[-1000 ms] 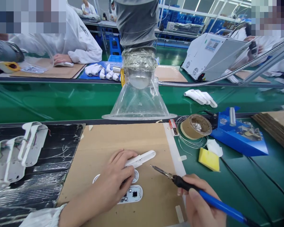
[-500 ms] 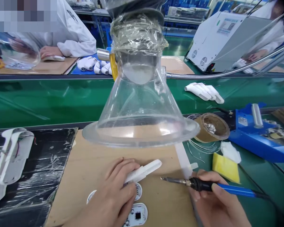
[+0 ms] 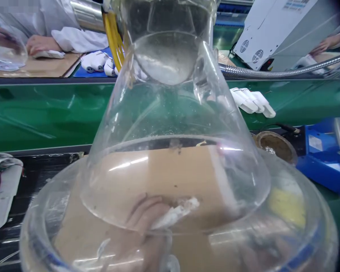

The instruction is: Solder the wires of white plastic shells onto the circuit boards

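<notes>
A clear cone-shaped hood [image 3: 172, 124] fills the middle of the view, and both my hands show only through its plastic. My left hand [image 3: 147, 223] is closed on a white plastic piece [image 3: 177, 213] above the brown cardboard [image 3: 172, 173]. At the lower right, my right hand [image 3: 263, 245] is blurred behind the hood's rim; its fingers and the soldering iron cannot be made out clearly. A round white board part [image 3: 172, 262] lies below my left hand, distorted by the plastic.
White shells [image 3: 2, 189] rest on a black surface at left. A solder roll [image 3: 276, 145], a yellow sponge [image 3: 287, 207] and a blue holder [image 3: 323, 151] stand at right. More white pieces [image 3: 253, 101] lie beyond. Another person's hand [image 3: 42, 44] is across the bench.
The hood looks much larger and closer, and its rim now covers both hands. The soldering iron, clear before in my right hand, is now obscured. My left hand stays on the white piece.
</notes>
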### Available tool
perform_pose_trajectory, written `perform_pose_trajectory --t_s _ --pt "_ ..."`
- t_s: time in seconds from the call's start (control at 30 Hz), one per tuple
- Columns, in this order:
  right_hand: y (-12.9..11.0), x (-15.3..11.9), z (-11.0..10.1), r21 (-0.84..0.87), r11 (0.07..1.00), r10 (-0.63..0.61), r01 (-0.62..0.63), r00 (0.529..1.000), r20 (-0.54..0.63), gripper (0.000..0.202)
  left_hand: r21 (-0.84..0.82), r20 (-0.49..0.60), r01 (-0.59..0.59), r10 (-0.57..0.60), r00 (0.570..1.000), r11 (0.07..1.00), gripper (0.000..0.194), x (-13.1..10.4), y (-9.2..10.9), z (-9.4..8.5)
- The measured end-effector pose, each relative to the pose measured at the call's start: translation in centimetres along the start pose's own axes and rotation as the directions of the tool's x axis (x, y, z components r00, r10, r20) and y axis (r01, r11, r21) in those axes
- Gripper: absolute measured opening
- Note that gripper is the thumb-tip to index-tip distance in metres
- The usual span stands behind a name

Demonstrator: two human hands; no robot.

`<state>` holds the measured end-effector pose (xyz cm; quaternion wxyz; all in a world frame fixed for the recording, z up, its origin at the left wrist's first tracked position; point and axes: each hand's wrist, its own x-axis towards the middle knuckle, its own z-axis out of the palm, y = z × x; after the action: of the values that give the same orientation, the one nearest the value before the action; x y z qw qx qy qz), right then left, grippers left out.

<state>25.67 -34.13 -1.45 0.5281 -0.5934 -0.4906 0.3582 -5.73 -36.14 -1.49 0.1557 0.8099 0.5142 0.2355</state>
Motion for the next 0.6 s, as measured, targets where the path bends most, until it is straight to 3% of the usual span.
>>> perform_pose_trajectory --t_s 0.17,0.33,0.5,0.6 --pt "-1.0 -0.1 0.1 0.254 0.949 0.168 -0.188 0.981 0.101 0.030 -0.026 0.085 -0.023 0.025 0.996 0.999 0.024 -0.7 0.3 -1.0" --pt "-2.2 0.5 0.8 0.550 0.796 0.216 -0.253 0.967 0.133 0.022 -0.040 0.134 -0.045 0.049 0.990 0.998 0.024 0.7 0.8 -2.9" --pt "-2.6 0.4 1.5 0.606 0.750 0.268 -0.265 0.959 0.089 0.026 -0.050 0.189 -0.039 0.048 0.981 0.998 0.038 1.4 1.6 -4.5" --pt "-1.2 0.1 1.0 0.624 0.721 0.310 -0.300 0.946 0.097 0.028 -0.039 0.290 0.035 -0.022 0.957 0.999 0.056 1.7 0.3 -6.0"
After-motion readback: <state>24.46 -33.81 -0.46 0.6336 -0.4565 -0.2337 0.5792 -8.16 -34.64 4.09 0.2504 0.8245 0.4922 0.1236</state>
